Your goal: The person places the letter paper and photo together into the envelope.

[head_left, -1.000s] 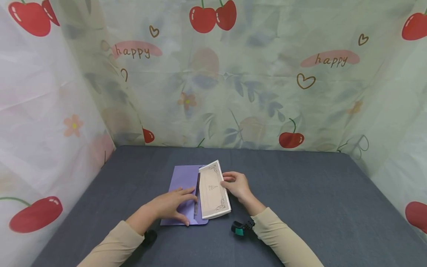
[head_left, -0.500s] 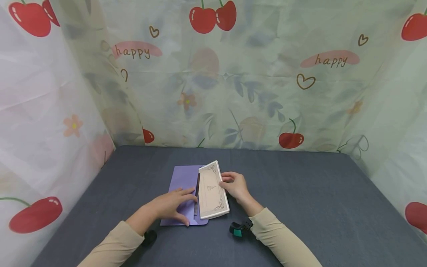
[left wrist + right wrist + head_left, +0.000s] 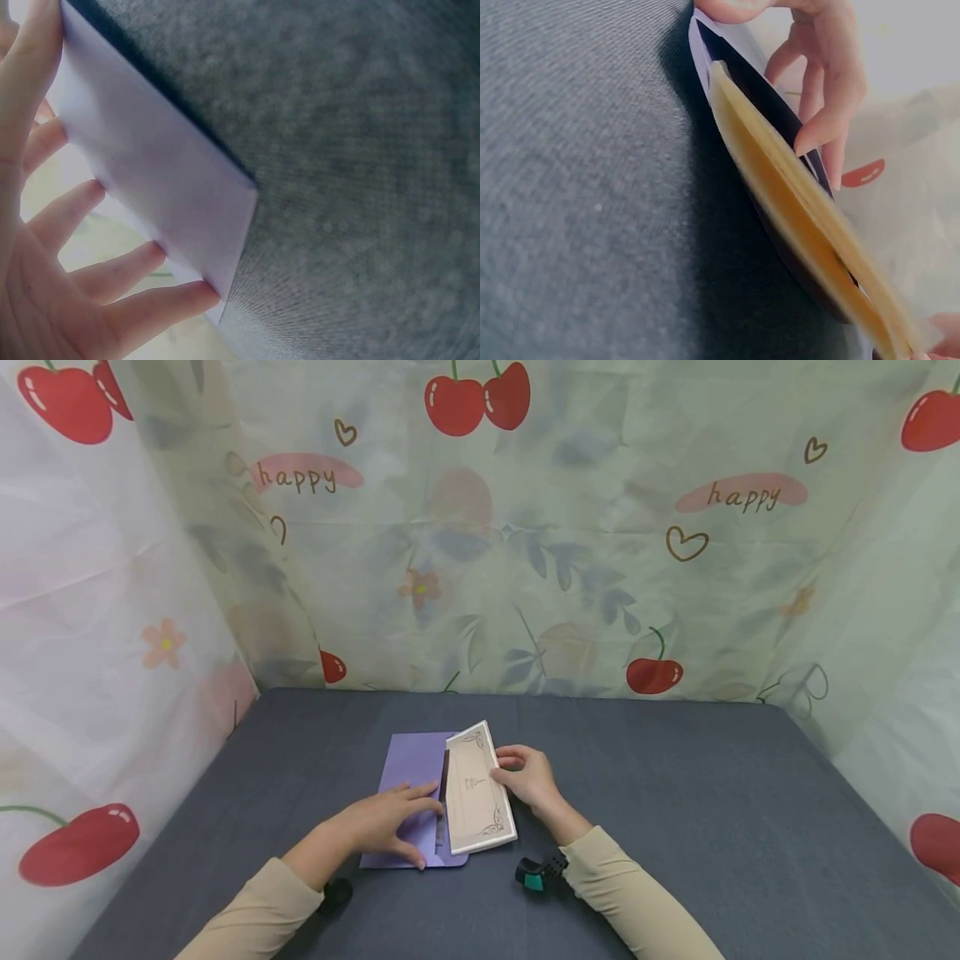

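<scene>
Beige sleeves [image 3: 637, 893] cover both forearms at the near side of the head view. At the right wrist there is a black band [image 3: 534, 877] with a green part, and under the left wrist one sees a dark rounded object [image 3: 337, 893], of which the kind is hard to tell. The left hand [image 3: 378, 821] rests on a purple envelope [image 3: 414, 764], which lies on a dark grey tablecloth [image 3: 675, 793]; its fingers are spread wide, with the thumb near the lower edge and fingertips beside the opening, so the hand presses without closing around it. The right hand [image 3: 534, 779] pinches the right edge of a cream booklet [image 3: 476, 802] between thumb and fingers. This booklet is turned a little, its top toward the left, and its left side is at the envelope's opening; how deep it sits inside, one cannot tell. Curled ornaments [image 3: 493, 822] decorate its corners, and the right wrist view shows its yellowish side slightly parted. Behind the tablecloth hangs a pale curtain [image 3: 562, 485] printed with red cherries [image 3: 655, 676], leaves and the word "happy".
</scene>
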The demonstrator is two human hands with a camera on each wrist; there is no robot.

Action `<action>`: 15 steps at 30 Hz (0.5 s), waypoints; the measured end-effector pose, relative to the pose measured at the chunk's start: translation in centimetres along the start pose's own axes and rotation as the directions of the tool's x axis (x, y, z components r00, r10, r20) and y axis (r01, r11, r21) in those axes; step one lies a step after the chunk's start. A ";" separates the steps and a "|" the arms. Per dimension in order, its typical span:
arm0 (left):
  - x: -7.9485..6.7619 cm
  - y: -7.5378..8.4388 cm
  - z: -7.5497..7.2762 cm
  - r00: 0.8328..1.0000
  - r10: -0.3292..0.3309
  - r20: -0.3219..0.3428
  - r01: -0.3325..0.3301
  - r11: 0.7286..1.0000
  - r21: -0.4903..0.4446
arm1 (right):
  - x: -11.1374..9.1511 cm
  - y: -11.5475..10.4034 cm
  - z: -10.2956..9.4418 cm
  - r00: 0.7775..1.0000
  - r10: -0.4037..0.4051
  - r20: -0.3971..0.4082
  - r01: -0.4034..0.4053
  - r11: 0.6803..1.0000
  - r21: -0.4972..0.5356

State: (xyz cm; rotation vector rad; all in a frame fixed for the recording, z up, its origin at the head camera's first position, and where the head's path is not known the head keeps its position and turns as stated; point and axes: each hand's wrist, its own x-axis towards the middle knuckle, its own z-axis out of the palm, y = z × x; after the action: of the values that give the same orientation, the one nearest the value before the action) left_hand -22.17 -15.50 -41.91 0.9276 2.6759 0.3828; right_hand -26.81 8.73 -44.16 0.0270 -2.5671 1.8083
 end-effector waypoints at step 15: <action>0.0 0.0 0.1 1.000 -0.008 0.006 0.008 1.000 0.009 | -0.3 0.0 0.6 1.000 0.010 0.008 -0.010 1.000 0.014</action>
State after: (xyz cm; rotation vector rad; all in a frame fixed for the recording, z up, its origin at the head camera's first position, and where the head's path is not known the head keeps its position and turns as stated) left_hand -22.13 -15.47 -41.99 0.9185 2.6774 0.3654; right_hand -26.54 8.14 -44.35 0.0214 -2.5639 1.8332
